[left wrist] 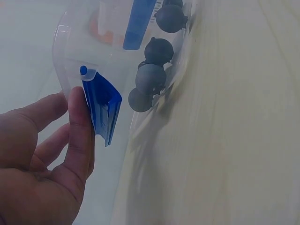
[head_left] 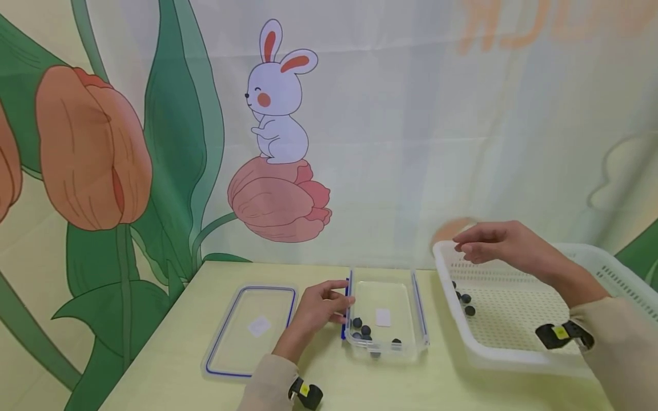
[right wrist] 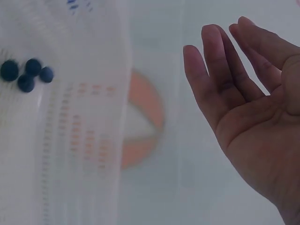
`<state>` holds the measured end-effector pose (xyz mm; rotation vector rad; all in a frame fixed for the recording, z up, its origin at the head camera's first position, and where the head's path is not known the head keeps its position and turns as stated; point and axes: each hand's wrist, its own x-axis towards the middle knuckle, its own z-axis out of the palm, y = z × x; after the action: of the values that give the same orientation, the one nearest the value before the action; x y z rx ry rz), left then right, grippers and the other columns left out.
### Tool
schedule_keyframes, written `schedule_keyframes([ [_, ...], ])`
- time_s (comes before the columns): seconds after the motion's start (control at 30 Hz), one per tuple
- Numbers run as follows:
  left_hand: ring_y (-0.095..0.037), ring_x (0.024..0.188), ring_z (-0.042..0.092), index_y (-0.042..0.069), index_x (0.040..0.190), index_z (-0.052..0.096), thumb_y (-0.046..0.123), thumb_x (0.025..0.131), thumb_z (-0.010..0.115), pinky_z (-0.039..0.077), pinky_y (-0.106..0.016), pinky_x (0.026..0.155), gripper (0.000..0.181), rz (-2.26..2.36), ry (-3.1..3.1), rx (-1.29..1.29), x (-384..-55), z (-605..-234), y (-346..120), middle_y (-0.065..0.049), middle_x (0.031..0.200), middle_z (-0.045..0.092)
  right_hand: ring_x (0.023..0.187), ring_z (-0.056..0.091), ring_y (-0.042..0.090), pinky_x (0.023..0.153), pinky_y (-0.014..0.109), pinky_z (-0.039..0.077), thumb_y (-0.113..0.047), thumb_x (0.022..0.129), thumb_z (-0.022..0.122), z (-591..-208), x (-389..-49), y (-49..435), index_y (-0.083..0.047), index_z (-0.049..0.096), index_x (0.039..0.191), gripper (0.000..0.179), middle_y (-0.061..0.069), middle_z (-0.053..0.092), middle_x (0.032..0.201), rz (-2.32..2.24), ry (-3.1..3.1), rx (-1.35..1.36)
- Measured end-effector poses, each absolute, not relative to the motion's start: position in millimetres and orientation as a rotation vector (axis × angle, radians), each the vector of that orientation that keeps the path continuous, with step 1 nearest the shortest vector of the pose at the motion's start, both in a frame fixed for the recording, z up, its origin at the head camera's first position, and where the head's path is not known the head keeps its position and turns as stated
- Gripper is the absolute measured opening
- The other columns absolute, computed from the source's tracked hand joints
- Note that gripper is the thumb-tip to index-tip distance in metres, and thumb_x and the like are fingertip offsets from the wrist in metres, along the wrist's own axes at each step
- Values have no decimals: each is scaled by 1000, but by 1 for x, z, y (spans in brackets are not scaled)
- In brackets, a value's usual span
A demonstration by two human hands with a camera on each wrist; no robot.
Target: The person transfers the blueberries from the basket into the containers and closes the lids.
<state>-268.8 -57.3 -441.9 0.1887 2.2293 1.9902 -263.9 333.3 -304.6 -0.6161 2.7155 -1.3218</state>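
Observation:
My left hand (head_left: 321,308) is at the left wall of a clear plastic food container (head_left: 384,290), its fingertips touching the wall next to a blue clip (left wrist: 102,105). Several blueberries (head_left: 366,330) lie inside the container, mostly toward its near left corner. Raised over the back left part of a white perforated basket (head_left: 514,349), my right hand (head_left: 506,242) has its fingers loosely bent. Nothing shows between those fingers in the right wrist view. A small group of blueberries (right wrist: 33,68) rests in the basket along its left side.
A clear lid (head_left: 252,305) with a blue seal lies on the table (head_left: 169,365), left of my left hand. Behind the table hangs a printed cloth (head_left: 380,142) with tulips and a rabbit. A black band (head_left: 562,334) sits on the right wrist.

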Motion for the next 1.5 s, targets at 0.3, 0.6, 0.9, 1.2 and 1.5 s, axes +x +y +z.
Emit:
schedule_keyframes([
  [0.3,-19,85,72,3,142,66,11,96,80,66,-36,75,48,1978,2241,185,-267,-443,-56,-12,100,67,111,71,24,94,39,62,-15,108,64,-345,-290,365,7,59,144,43,21,67,134,-1343,2584,-441],
  [0.6,-18,82,71,5,142,67,11,97,79,66,-35,74,47,1987,2239,178,-265,-444,-57,-12,101,66,112,69,29,93,46,62,-21,100,76,-380,-306,386,6,64,138,48,19,69,131,-1263,2496,-335],
  [0.9,-18,79,70,5,140,68,10,97,79,66,-32,72,45,1995,2242,177,-266,-444,-60,-12,100,67,99,69,27,84,45,63,-12,99,73,-399,-316,383,7,70,126,33,16,74,113,-1111,2459,-347],
  [1.2,-18,80,71,4,141,67,10,97,79,66,-32,72,46,1993,2241,193,-269,-444,-60,-12,101,67,79,61,23,68,38,57,-11,99,74,-409,-322,373,8,72,118,26,7,69,87,-1047,2453,-382],
  [1.5,-19,84,72,5,142,67,12,98,79,66,-31,72,47,1979,2236,195,-269,-444,-58,-12,103,66,67,48,18,56,27,39,-4,100,71,-409,-320,369,8,72,106,14,3,57,76,-1042,2431,-467],
])
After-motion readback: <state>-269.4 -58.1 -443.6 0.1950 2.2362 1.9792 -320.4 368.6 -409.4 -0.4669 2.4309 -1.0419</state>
